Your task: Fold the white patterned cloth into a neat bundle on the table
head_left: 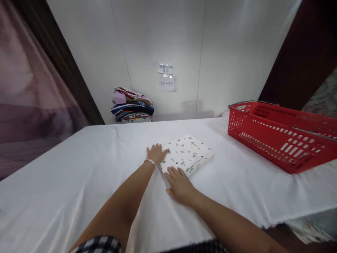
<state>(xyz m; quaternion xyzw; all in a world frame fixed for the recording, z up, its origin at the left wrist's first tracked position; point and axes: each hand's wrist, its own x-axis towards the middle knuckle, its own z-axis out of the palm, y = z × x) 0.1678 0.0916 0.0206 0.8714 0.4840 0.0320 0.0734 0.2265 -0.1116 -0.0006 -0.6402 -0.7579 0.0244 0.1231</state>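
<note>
A folded white cloth point(185, 153) printed with small plants and dragonflies lies flat in the middle of the table, its layers showing along the near right edge. My left hand point(156, 154), with a bracelet at the wrist, rests at the cloth's left edge, fingers spread and the thumb on the print. At the near corner, my right hand point(179, 186) lies with fingers stretched out, their tips on or against the cloth's edge. Neither hand grips anything.
A white sheet covers the table point(105, 158). On the right stands a red plastic basket point(276, 137) with metal handles. Against the back wall sits a pile of folded cloths point(133, 107). Paper labels point(167, 83) hang on the wall; a pinkish curtain point(34, 91) is at left.
</note>
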